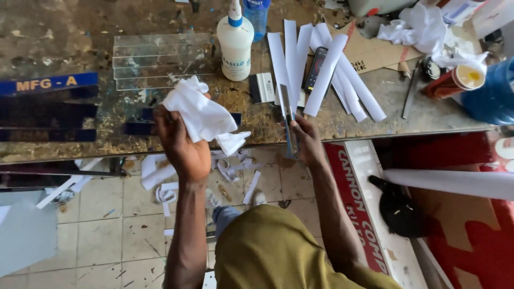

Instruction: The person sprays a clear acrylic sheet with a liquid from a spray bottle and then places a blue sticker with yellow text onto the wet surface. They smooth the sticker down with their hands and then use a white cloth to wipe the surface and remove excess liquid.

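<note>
Head view: the left hand (179, 147) is bunched around a crumpled white cloth (202, 115), lifted just over the desk (64, 32) edge at centre frame. The right hand (308, 142) pinches a narrow clear strip (289, 126) upright by its lower end, probably so its long face lies open to the cloth. More clear strips (160, 61) lie stacked flat in the upper left of the frame, a white glue bottle (235, 45) stands beside them, and peeled white paper strips (326, 69) fan out in the upper middle.
</note>
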